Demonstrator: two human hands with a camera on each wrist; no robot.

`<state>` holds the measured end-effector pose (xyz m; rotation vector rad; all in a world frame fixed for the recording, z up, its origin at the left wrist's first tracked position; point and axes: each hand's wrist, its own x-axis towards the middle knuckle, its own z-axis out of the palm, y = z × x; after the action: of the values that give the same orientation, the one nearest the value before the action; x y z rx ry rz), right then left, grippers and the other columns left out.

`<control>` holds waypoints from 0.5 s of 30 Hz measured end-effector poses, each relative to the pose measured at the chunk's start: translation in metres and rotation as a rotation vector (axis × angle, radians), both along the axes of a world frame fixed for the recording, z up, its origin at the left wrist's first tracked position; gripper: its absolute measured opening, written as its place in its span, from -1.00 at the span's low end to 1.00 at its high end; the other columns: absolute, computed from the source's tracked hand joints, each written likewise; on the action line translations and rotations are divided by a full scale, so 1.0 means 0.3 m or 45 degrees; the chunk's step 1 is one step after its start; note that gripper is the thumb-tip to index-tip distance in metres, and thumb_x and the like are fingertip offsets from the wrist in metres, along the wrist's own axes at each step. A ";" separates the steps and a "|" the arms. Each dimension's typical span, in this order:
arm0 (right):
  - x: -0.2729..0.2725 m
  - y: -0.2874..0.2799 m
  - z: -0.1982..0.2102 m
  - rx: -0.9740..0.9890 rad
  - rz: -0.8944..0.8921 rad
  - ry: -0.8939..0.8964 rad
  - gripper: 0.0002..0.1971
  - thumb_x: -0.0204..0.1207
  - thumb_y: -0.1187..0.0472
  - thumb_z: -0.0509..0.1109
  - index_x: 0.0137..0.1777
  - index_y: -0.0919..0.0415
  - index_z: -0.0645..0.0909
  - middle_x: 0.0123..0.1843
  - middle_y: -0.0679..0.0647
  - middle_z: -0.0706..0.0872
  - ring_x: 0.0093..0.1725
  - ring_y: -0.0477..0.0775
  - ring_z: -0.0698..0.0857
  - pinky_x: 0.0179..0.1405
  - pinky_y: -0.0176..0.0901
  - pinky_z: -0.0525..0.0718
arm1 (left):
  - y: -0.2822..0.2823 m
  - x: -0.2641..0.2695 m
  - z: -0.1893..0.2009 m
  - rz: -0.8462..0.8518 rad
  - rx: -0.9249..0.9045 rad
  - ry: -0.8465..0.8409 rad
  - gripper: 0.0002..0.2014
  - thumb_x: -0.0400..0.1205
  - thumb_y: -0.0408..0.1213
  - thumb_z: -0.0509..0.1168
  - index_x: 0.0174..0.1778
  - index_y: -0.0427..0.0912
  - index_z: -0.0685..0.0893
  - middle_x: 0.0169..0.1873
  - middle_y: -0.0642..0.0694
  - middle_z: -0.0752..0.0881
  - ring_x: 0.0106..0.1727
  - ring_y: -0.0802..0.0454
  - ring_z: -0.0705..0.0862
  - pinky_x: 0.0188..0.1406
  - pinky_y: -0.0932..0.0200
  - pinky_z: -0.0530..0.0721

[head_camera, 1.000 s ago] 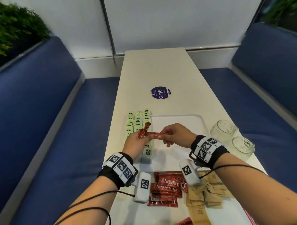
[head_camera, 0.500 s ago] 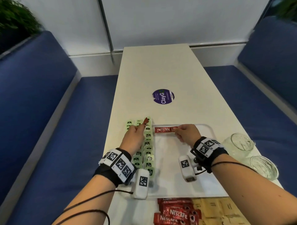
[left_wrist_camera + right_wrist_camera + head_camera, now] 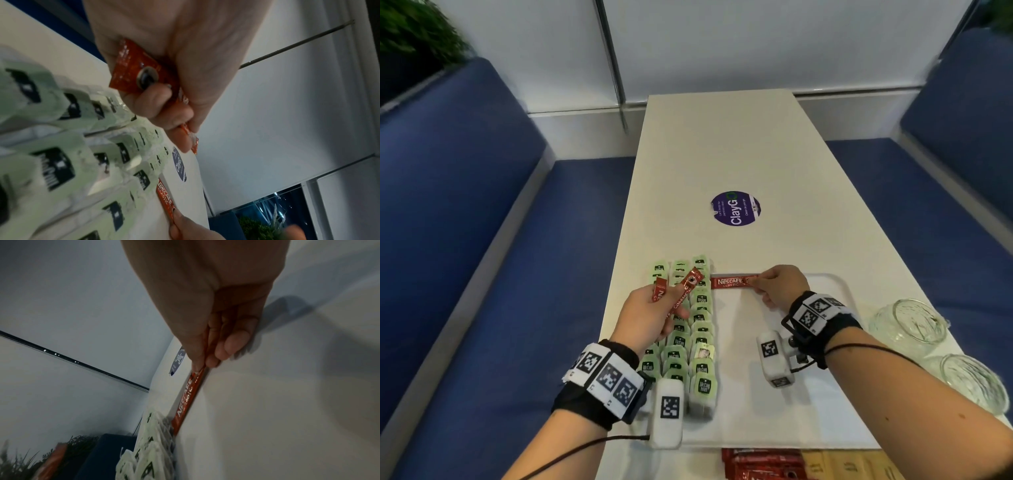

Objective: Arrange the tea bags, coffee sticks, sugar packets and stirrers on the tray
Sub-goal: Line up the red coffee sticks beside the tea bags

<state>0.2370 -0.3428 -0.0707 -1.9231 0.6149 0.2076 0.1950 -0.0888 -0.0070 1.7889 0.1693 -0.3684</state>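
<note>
A white tray [image 3: 832, 287] lies on the table, with rows of green tea bags [image 3: 700, 329] [image 3: 51, 164] [image 3: 152, 456] filling its left side. One red coffee stick [image 3: 731, 282] [image 3: 165, 197] [image 3: 188, 396] lies flat along the tray's far edge, beside the tea bags. My right hand [image 3: 779, 287] [image 3: 209, 344] pinches that stick's right end. My left hand [image 3: 654, 313] [image 3: 164, 91] hovers over the tea bags and grips two more red coffee sticks [image 3: 683, 294] [image 3: 137, 71], pointing up and away.
More red coffee sticks [image 3: 763, 464] and brown sugar packets [image 3: 846, 464] lie on the table just below the tray. Two glass jars [image 3: 909, 320] stand at the right edge. A purple round sticker [image 3: 736, 208] sits mid-table. Blue benches flank both sides.
My right hand took one stick away from the left hand and laid it along the tray's far edge. The left hand stayed over the tea bags with its sticks.
</note>
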 end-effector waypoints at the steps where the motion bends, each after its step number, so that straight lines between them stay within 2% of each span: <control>1: -0.005 0.001 0.007 0.017 -0.010 -0.001 -0.79 0.43 0.11 0.58 -0.23 0.25 0.70 -0.32 0.16 0.79 -0.46 0.09 0.63 -0.36 -0.10 0.68 | 0.001 -0.004 0.000 -0.006 -0.008 0.009 -0.80 0.72 -0.09 0.29 -0.06 -0.13 0.72 -0.41 -0.07 0.78 -0.62 0.10 0.43 -0.68 0.29 0.34; 4: -0.036 0.007 0.039 0.005 -0.048 -0.028 -0.70 0.39 0.02 0.59 -0.13 0.26 0.68 -0.34 0.13 0.74 -0.47 0.06 0.62 -0.50 -0.18 0.61 | 0.000 -0.014 0.005 -0.024 0.004 -0.002 -0.76 0.68 -0.06 0.34 -0.02 -0.17 0.77 -0.42 -0.11 0.77 -0.62 0.09 0.41 -0.67 0.28 0.33; 5: -0.055 0.015 0.057 0.001 -0.074 -0.063 -0.68 0.40 0.00 0.58 -0.08 0.24 0.66 -0.30 0.13 0.74 -0.45 0.06 0.61 -0.49 -0.17 0.59 | -0.002 -0.018 0.010 -0.034 0.021 -0.017 -0.74 0.68 -0.06 0.34 -0.02 -0.20 0.78 -0.45 -0.12 0.74 -0.63 0.11 0.40 -0.68 0.29 0.33; 7: -0.102 0.041 0.110 0.148 -0.078 -0.164 -0.69 0.48 0.00 0.52 0.00 0.26 0.67 -0.19 0.12 0.74 -0.37 0.04 0.62 -0.39 -0.15 0.62 | -0.014 -0.026 0.024 -0.075 0.067 -0.044 -0.73 0.67 -0.06 0.36 -0.03 -0.22 0.79 -0.47 -0.10 0.72 -0.66 0.16 0.40 -0.68 0.35 0.33; 9: -0.158 0.073 0.171 0.410 0.040 -0.194 -0.69 0.53 0.01 0.47 0.06 0.27 0.71 -0.15 0.09 0.73 -0.31 0.02 0.64 -0.28 -0.17 0.64 | -0.032 -0.036 0.042 -0.149 0.145 -0.078 -0.74 0.65 -0.03 0.38 -0.05 -0.17 0.79 -0.47 -0.07 0.74 -0.67 0.22 0.42 -0.64 0.36 0.36; 11: -0.210 0.098 0.215 0.510 0.207 -0.176 -0.74 0.53 0.02 0.47 0.04 0.21 0.76 -0.16 0.06 0.76 -0.28 0.00 0.67 -0.23 -0.17 0.65 | -0.053 -0.049 0.060 -0.221 0.214 -0.111 -0.75 0.63 -0.01 0.40 -0.08 -0.14 0.79 -0.46 -0.05 0.75 -0.66 0.25 0.45 -0.59 0.34 0.38; 13: -0.247 0.115 0.232 0.473 0.307 -0.202 -0.84 0.53 0.08 0.48 -0.07 0.18 0.77 -0.20 0.03 0.77 -0.30 -0.04 0.67 -0.22 -0.19 0.66 | -0.073 -0.059 0.073 -0.254 0.238 -0.133 -0.73 0.60 0.02 0.43 -0.14 -0.14 0.81 -0.46 -0.07 0.75 -0.63 0.22 0.47 -0.58 0.33 0.41; 15: -0.276 0.119 0.235 0.458 0.267 -0.256 -0.84 0.54 0.18 0.48 -0.08 0.30 0.75 -0.23 0.06 0.76 -0.35 -0.05 0.65 -0.25 -0.21 0.66 | -0.085 -0.071 0.079 -0.236 0.271 -0.148 -0.67 0.57 0.08 0.44 -0.21 -0.14 0.83 -0.46 -0.10 0.74 -0.56 0.14 0.48 -0.53 0.27 0.43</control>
<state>0.1543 -0.3071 -0.0001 -1.6312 0.2222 0.2363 0.1736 -0.1144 0.0166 2.0379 -0.0417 -0.3882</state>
